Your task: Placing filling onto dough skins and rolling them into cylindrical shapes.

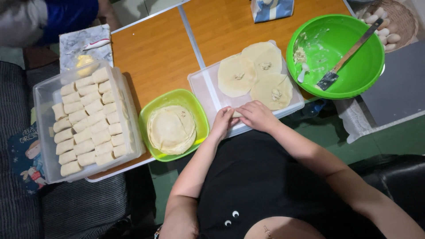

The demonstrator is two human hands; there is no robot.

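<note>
Both hands rolling a filled wrapper
Left hand (pixel 222 120) and right hand (pixel 256 116) pinch a small roll (pixel 237 114) on the white tray (pixel 204 88); both grips clenched, keeping it tight.

There was one view only, from a camera worn on the person's head. It looked almost straight down from above onto the near edge of the orange table (pixel 155 53), close enough that the person's own forearms and dark lap filled the lower half. The table ran slantwise across the upper half, its far edge cut off at the top. Dark seating showed past the left and right edges.
</note>
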